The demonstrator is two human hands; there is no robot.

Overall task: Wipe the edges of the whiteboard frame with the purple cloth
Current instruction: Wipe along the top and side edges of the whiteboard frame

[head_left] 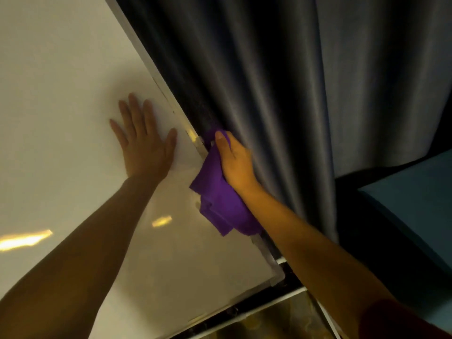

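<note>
The whiteboard (61,94) fills the left of the view, tilted, with a thin silver frame (144,52) running down its right side to a lower corner. My left hand (144,143) lies flat on the board with fingers spread, close to that frame. My right hand (234,160) grips the purple cloth (217,199) and presses it against the right frame edge, about midway down. The cloth hangs in folds below my hand and hides part of the frame.
A grey curtain (281,81) hangs right behind the board's right edge, touching my right hand. A teal surface (415,196) sits at the far right. Below the board's lower corner runs a white ledge (281,304) with a dark gap.
</note>
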